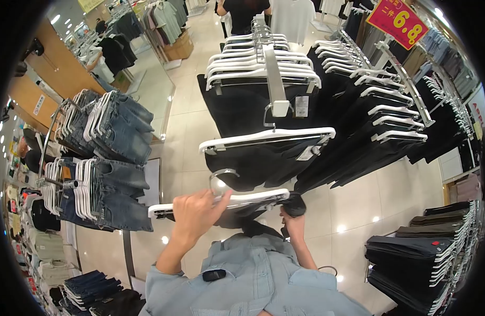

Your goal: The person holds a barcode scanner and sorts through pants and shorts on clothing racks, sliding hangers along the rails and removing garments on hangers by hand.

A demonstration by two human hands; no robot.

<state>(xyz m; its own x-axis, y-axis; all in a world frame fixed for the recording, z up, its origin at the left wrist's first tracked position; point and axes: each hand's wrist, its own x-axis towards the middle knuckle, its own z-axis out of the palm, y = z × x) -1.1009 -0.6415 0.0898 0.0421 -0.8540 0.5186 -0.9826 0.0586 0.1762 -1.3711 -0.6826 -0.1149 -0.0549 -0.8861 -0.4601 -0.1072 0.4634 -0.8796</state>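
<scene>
My left hand (195, 213) is closed around a white clip hanger (261, 197), just below its metal hook. Dark trousers (234, 217) hang from that hanger, in front of my body. By the hanger's right end, my right hand (294, 224) is closed on a black handheld object (293, 204) with a rounded head; its exact kind is unclear. Beyond my hands, another white hanger (268, 134) with black trousers (253, 160) and a white tag (307, 152) hangs at the front end of a metal rail (277, 79).
Several more white hangers with black trousers fill the rail behind and a second rail (405, 79) to the right. Denim shorts (124, 126) hang at left. Folded-over trousers (405, 255) hang at lower right. A red price sign (398, 23) stands above. A person (246, 16) is at the far end.
</scene>
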